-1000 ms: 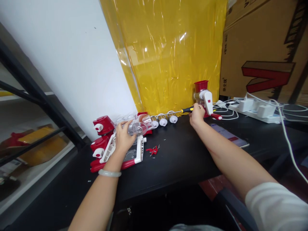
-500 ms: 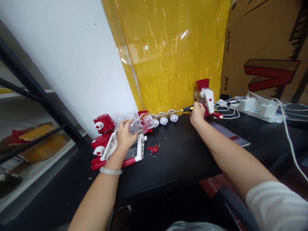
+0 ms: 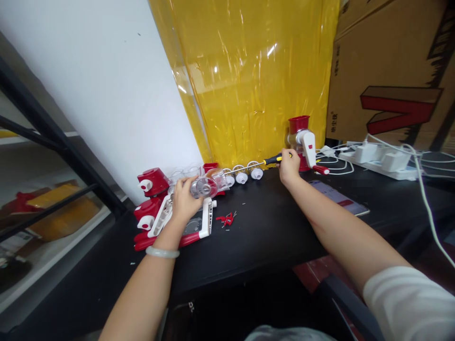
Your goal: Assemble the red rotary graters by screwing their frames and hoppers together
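Right hand (image 3: 288, 166): wrapped round my screwdriver (image 3: 272, 160), which points left.
Left hand (image 3: 185, 201): I hold the clear housing (image 3: 205, 186), above the table (image 3: 256, 237).
Slip risk: the screwdriver could skid if the housing turns.

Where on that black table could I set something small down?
The widest bare patch of the table lies between the small red pieces and the right forearm, in front of the cylinders. It is crowded around the left hand, beside the larger red parts, and around the power strip.
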Motion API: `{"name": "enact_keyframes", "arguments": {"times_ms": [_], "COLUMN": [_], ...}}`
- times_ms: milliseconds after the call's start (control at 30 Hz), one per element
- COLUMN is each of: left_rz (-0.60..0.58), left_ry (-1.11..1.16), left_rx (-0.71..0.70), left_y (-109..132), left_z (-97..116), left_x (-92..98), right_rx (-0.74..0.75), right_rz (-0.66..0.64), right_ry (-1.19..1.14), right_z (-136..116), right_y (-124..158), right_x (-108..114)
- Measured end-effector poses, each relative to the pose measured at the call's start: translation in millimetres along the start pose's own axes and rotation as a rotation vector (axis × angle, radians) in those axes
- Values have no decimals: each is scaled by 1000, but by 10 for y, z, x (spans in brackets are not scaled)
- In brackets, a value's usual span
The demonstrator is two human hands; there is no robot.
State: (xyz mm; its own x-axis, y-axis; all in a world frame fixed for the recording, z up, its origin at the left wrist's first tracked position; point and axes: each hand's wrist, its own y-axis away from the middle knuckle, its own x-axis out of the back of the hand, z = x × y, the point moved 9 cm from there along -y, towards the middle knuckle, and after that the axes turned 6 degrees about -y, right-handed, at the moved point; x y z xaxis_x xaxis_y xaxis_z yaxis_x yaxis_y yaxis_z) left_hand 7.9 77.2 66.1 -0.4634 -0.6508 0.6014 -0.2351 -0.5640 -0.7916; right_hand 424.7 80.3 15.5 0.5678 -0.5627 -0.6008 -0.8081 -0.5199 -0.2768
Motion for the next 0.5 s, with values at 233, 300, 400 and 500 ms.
{"name": "enact_keyframes", "arguments": {"times_ms": [233,300,400,500], "left_rz": [-4,2,-4,-13], "left_ry": [-23,-34,-36,-39], "left_rx": [22,18,23,29], "left_y": [-34,-34,-31,-29], "left_z": [-72,-84,-102,-115], "left_x": [28,36,30,13], "right_rx": [-46,-50,-61,-77], "right_rz": [-130,-145,-171,-197], "right_ry": [71,56,37,11], "right_z": [-35,-30,7,75], "right_y": [96,103,91,61], "right_x": [-98,-116,-148,-176]}}
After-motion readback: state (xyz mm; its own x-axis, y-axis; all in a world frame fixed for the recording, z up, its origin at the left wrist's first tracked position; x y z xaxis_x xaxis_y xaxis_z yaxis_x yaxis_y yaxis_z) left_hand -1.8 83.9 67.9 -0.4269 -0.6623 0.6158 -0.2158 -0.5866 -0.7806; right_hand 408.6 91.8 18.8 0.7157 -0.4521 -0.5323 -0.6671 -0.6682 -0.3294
